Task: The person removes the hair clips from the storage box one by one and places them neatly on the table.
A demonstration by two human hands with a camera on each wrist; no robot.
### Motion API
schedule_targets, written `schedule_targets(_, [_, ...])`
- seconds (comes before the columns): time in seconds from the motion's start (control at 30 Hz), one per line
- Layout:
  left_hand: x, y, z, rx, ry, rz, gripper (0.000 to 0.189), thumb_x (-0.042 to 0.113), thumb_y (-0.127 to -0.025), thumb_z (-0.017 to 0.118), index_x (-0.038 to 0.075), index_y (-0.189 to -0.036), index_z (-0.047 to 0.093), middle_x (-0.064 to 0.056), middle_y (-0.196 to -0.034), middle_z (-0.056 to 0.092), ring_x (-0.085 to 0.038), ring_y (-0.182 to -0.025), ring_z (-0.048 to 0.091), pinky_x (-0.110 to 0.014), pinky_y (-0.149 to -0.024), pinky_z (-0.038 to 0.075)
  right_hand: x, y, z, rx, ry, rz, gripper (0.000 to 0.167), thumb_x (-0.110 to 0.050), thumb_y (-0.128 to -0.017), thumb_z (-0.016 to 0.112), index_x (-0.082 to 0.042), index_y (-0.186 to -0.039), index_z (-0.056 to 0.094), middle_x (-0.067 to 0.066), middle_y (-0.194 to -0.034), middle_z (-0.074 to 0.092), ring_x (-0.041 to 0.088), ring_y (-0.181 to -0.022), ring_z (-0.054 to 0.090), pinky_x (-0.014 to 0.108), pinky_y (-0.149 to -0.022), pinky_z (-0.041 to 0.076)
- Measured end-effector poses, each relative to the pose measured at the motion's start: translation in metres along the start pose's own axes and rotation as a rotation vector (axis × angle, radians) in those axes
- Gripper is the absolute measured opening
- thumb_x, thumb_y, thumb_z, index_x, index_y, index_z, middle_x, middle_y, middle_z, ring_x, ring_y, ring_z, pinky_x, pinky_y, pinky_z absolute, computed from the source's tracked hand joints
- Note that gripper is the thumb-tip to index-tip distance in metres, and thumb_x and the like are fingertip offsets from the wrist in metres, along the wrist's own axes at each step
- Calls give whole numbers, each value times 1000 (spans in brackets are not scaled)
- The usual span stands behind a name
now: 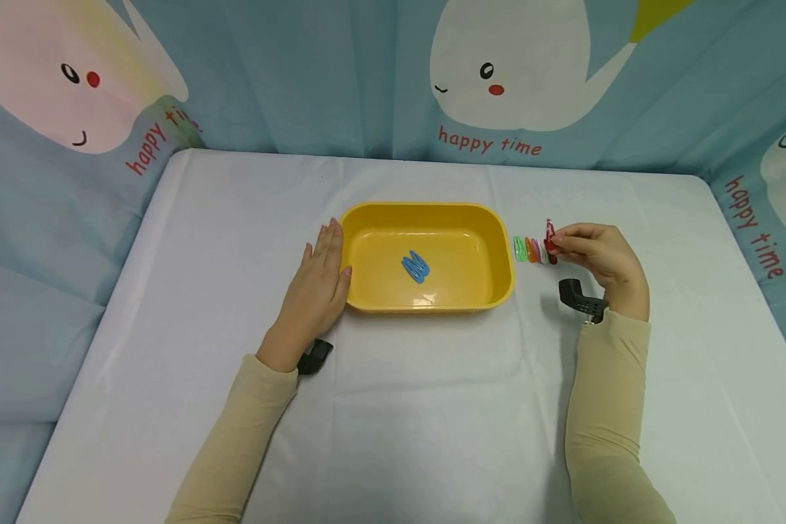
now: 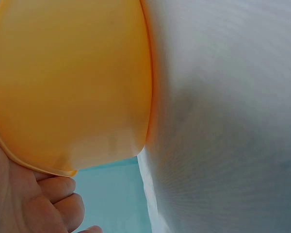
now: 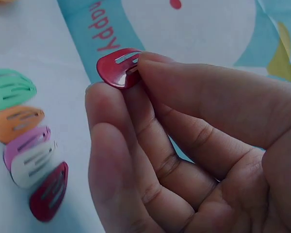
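Observation:
My right hand (image 1: 599,255) pinches a red snap hair clip (image 3: 117,68) between thumb and fingers, held above the table. Beneath it, a row of hair clips lies on the cloth: green (image 3: 12,90), orange (image 3: 17,122), pink (image 3: 26,143), white (image 3: 33,165) and a second, dark red one (image 3: 49,191). To the left of the row stands a yellow plastic basin (image 1: 426,304). Blue hair clips (image 1: 415,267) lie side by side on its floor. Against the basin's left rim rests my left hand (image 1: 317,280), its fingers extended; the left wrist view shows its fingers beside the rim.
A white cloth (image 1: 419,422) covers the table. Blue curtains (image 1: 301,80) printed with whales hang behind the table and at both sides. Black wrist mounts (image 1: 579,297) sit at both sleeves, the right one close to the clip row.

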State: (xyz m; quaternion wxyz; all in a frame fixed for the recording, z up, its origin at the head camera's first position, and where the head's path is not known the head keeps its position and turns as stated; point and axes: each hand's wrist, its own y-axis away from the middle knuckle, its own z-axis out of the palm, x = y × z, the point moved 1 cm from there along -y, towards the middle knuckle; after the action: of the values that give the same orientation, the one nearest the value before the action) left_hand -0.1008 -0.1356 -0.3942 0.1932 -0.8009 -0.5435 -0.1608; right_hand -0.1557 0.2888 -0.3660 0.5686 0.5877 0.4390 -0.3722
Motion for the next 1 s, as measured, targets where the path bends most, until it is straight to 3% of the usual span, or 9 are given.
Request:
schedule_targets(0.4, [0, -1, 1, 2, 6, 7, 59, 22, -102, 33, -6, -148, 10, -17, -156, 7, -26, -143, 5, -49, -113, 9, 10, -1, -14, 27, -37, 47, 21, 3, -87, 63, -8, -75, 74, -2, -75, 68, 9, -66, 66, 19, -62, 53])
schedule_targets(0.67, [0, -2, 2, 2, 4, 7, 59, 22, -102, 33, -6, -148, 9, -17, -156, 8, -26, -143, 5, -49, -113, 9, 15, -3, -18, 59, 96, 87, 22, -2, -87, 65, -15, -73, 74, -6, -74, 67, 5, -66, 64, 18, -63, 53])
schedule_targets(1.0, [-1, -2, 1, -9, 3, -1, 59, 22, -102, 33, -5, -149, 8, -16, -156, 6, -28, -143, 6, -49, -113, 9, 19, -5, -16, 99, 284, 75, 26, -5, -88, 64, -23, -71, 72, -12, -69, 66, -1, -65, 62, 15, -63, 52])
